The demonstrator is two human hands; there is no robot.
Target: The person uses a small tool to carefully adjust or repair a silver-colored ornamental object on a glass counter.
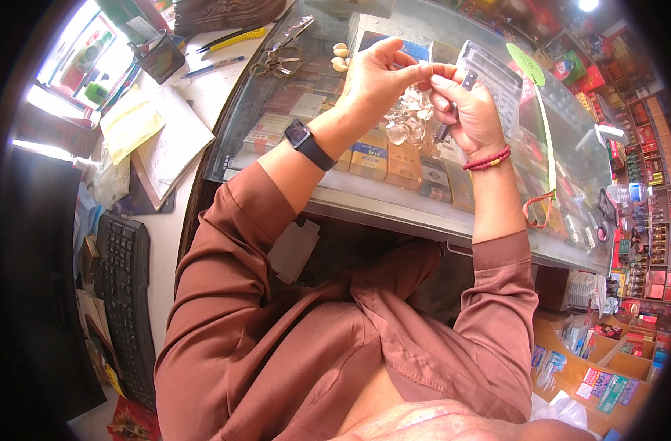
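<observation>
Head view: I see left hand [372, 75] pinched, contents hidden; right hand [476, 119] gripping a dark tool [444, 133]. They meet near pale flakes [403, 131], perhaps to contain mess

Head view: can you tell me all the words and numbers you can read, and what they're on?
I don't copy printed words, but print shows here:
Blue-and-tan box: pale lettering on blue, not copied.
Black keyboard: key marks too small to read.
Watch screen: too small to read.
Shelf packages: too blurred to read.
</observation>
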